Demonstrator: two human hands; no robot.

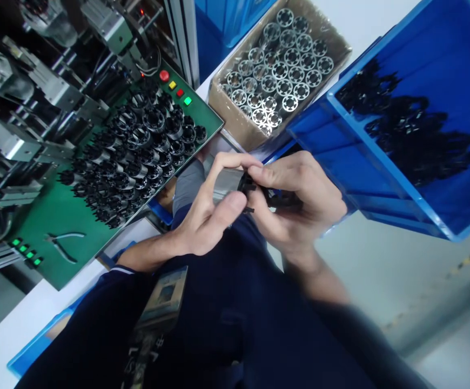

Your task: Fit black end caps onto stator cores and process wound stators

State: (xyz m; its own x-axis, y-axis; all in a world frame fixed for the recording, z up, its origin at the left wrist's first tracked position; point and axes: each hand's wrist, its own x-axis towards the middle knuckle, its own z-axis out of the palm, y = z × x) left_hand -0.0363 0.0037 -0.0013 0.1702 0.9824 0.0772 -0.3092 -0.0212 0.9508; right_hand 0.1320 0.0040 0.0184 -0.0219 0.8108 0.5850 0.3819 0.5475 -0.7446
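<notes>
My left hand (210,208) and my right hand (295,202) meet in the middle of the head view, in front of my dark blue top. Between them they hold a metal cylinder (227,186) with a black plastic part (248,186) at its end. My left thumb and fingers curl round the metal piece. The fingers of my right hand pinch the black plastic part against it. Much of the piece is hidden by my fingers.
A green panel (56,216) carries several black-capped assembled parts (138,146), pliers (62,246) and coloured buttons (176,91). Machinery (24,81) stands behind it. A cardboard box (239,124) holds metal rings. A blue bin (384,162) holds black plastic parts (413,129).
</notes>
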